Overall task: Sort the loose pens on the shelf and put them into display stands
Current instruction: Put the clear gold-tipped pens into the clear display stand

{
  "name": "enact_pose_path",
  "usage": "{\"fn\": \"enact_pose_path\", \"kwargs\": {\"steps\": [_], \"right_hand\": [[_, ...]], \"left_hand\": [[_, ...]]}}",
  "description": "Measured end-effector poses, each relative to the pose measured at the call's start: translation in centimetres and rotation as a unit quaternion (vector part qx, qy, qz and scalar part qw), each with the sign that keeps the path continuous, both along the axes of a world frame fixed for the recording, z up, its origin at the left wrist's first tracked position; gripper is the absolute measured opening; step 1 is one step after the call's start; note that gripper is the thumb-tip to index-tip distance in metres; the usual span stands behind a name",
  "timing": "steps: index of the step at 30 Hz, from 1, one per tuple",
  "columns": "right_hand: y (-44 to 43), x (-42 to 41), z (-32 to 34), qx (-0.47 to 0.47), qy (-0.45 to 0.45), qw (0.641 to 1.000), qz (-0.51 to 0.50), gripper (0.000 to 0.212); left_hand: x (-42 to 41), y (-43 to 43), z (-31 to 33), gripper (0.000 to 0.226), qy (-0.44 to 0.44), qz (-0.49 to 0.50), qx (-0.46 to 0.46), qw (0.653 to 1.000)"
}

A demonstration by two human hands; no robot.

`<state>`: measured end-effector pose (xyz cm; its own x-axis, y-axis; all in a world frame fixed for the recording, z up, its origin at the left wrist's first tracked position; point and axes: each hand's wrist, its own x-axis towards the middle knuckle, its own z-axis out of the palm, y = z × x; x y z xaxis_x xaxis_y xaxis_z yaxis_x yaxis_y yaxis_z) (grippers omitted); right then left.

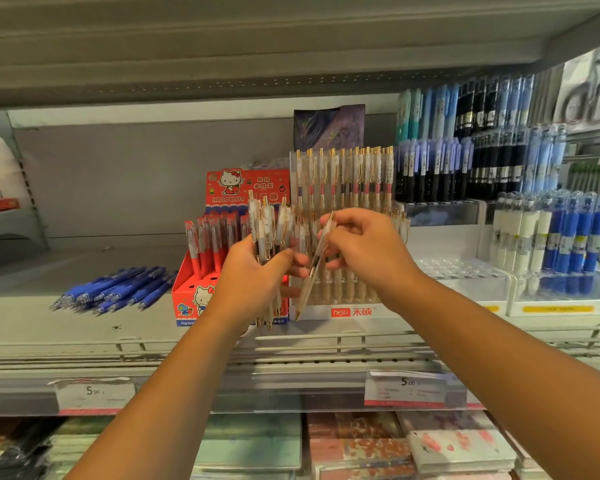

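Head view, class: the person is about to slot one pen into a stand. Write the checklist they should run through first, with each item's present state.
1. Single pen pinched by the right hand: ok.
2. Its tip points down, slanted: ok.
3. It matches the gold-clipped pens in the hesu stand: ok.
4. Free hole in that stand: cannot tell, the hands hide the front rows.
5. Bundle of pens gripped by the left hand: ok.
6. Blue pens sorted: not ok, lying loose on the shelf.

Your left hand (253,275) curls around a bundle of pens (269,220). Just beside it, your right hand (364,247) pinches a single pen (307,289) between thumb and fingers. Both forearms reach forward.
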<state>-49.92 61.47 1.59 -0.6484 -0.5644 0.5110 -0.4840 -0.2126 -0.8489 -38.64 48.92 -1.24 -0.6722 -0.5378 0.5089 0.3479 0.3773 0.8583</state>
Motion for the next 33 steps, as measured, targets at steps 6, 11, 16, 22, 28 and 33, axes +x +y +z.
{"fn": "enact_pose_path", "kwargs": {"steps": [6, 11, 16, 22, 28, 33], "right_hand": [[0.3, -1.1, 1.4, -0.035, 0.061, 0.997, -0.039, 0.025], [0.3, -1.6, 2.4, -0.050, 0.132, 0.987, -0.075, 0.021], [-0.5, -1.4, 2.2, -0.027, 0.173, 0.980, -0.090, 0.022], [-1.2, -1.3, 2.1, -0.017, 0.158, 0.983, -0.096, 0.021], [-1.5, -1.2, 1.8, -0.005, 0.182, 0.978, -0.103, 0.023], [-1.9, -1.5, 0.4, 0.053, 0.189, 0.975, -0.103, 0.021]], "left_hand": [[-0.2, -0.1, 0.1, 0.014, 0.016, 0.009, 0.012, 1.000], [-0.1, -0.1, 0.2, 0.025, 0.031, 0.006, 0.017, 0.999], [-0.2, -0.3, 0.1, 0.025, 0.017, -0.001, 0.018, 1.000], [-0.2, -0.3, 0.0, 0.025, 0.013, 0.009, 0.011, 1.000], [0.0, -0.1, 0.1, 0.029, 0.014, 0.019, 0.001, 1.000], [0.0, -0.1, 0.1, 0.026, 0.015, 0.020, 0.000, 1.000]]}}
